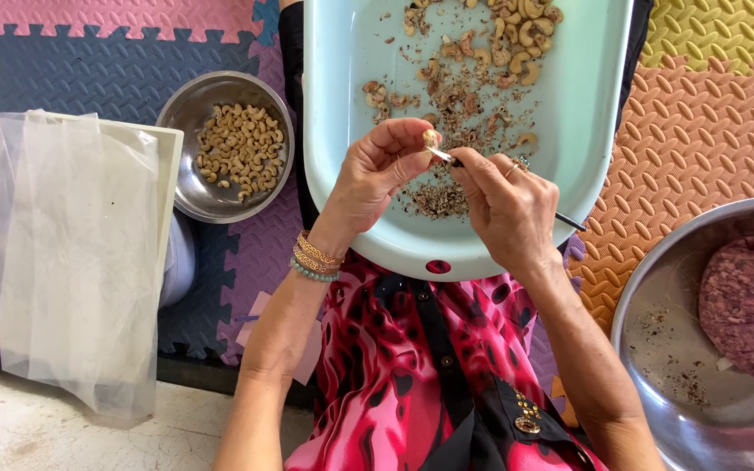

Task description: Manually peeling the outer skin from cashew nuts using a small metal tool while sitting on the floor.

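Cashew kernel (430,137), pale and small, sits pinched between the thumb and fingertips of my left hand (377,174), held just above the near half of the pale blue plastic tray (586,113) on my lap. My left fingers are curled closed around it, so only its top shows past them. My right hand (503,205) is clenched on a thin knife (460,162), its dark handle running back under my fingers and poking out past my palm to the right; the short metal tip touches the underside of the kernel, right where my two thumbs nearly meet. Beneath my hands a heap of brown skin flakes (438,201) lies on the tray, and unpeeled cashews (517,39) are scattered at its far end. On the foam mat to my left stands a small steel bowl (187,118) holding peeled cashews (242,148), beside a white bin lined with a clear plastic bag (76,253). To my right, a large steel basin (665,349) holds a bag of reddish husk (752,305). Bangles (314,257) ring my left wrist.
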